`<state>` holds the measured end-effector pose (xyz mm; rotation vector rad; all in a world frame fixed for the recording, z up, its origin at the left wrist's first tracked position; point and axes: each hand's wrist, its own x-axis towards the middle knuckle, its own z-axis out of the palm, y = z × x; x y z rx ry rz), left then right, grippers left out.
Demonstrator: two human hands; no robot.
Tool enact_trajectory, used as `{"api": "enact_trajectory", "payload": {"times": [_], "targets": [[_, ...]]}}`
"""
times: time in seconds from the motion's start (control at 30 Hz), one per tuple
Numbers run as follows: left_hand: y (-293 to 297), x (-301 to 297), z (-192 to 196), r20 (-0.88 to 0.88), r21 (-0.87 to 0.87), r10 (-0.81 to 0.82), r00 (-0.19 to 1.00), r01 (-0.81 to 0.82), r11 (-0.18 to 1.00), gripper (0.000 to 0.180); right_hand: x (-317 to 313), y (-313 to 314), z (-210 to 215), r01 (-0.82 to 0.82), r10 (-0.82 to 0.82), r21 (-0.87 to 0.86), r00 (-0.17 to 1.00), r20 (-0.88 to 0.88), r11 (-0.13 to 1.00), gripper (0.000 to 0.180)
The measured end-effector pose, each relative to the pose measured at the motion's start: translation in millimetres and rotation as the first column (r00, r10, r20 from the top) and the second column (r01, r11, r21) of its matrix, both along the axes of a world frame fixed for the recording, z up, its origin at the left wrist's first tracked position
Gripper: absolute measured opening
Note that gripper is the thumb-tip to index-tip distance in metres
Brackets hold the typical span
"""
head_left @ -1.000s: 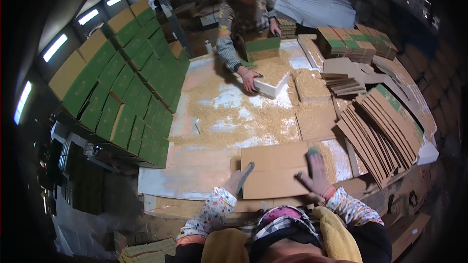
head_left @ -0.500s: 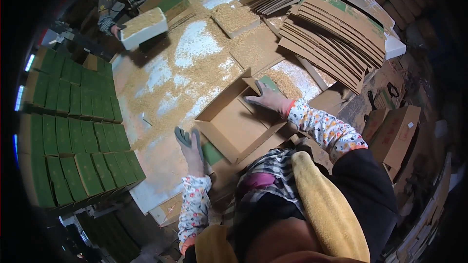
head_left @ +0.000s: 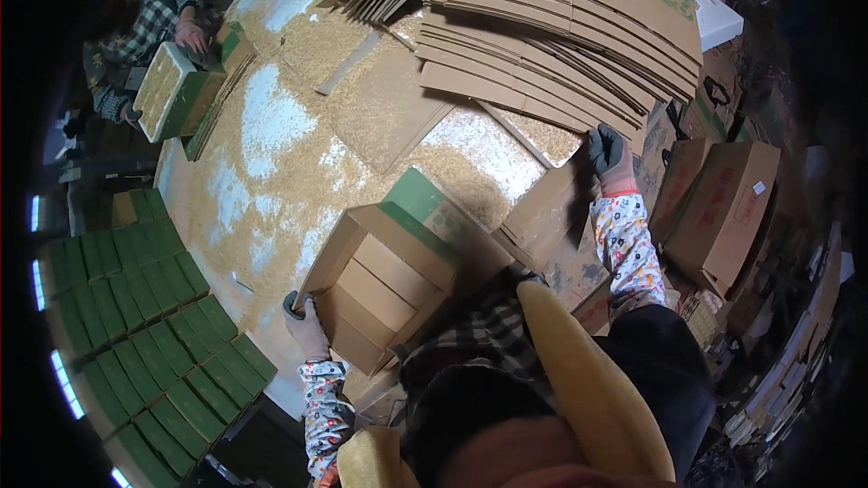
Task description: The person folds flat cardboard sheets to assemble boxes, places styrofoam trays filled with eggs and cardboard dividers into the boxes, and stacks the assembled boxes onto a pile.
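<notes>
An open cardboard box [head_left: 384,285] with green on its outside leans tilted in front of me, its inside facing up. A green-ended flap [head_left: 416,194] stands out from its far side. My left hand [head_left: 308,327], in a grey-palmed glove, is closed on the box's left edge. Off to the right, my right hand [head_left: 612,161] is away from the box, its gloved fingers curled. It is beside the near corner of a stack of flattened cartons [head_left: 542,72] and a brown cardboard panel [head_left: 549,203]. Whatever its fingers hold, if anything, is hidden.
Sawdust-like crumbs [head_left: 298,154] cover the white table. Rows of green boxes [head_left: 181,325] stand at left. Across the table, another person's hand [head_left: 191,36] is by a green-sided box [head_left: 181,95] with a crumb-covered white top. Brown cartons [head_left: 723,208] stand at right.
My right hand has left the box and moved right toward the flattened cartons. My left hand has taken the box's edge, and the box has turned and tilted. The other person's white block now sits at a green box.
</notes>
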<state>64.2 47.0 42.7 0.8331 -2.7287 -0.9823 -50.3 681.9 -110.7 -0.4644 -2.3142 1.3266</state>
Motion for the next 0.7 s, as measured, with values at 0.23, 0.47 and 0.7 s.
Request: {"api": "enact_trajectory", "payload": {"times": [0.23, 0.47, 0.7], "targets": [[28, -13, 13, 0.084, -0.022, 0.037, 0.996, -0.036, 0.999, 0.028, -121, 94, 72, 0.015, 0.208, 0.632, 0.938, -0.278, 0.775, 0.022], [30, -10, 22, 0.125, -0.105, 0.041, 0.991, -0.028, 0.994, 0.033, -88, 30, 47, 0.388, -0.397, 0.191, 0.918, 0.012, 0.902, 0.082], [26, -10, 15, 0.036, 0.036, 0.100, 0.994, -0.101, 0.994, 0.031, -39, -69, 14, 0.218, -0.292, -0.777, 0.955, 0.047, 0.590, 0.071]]}}
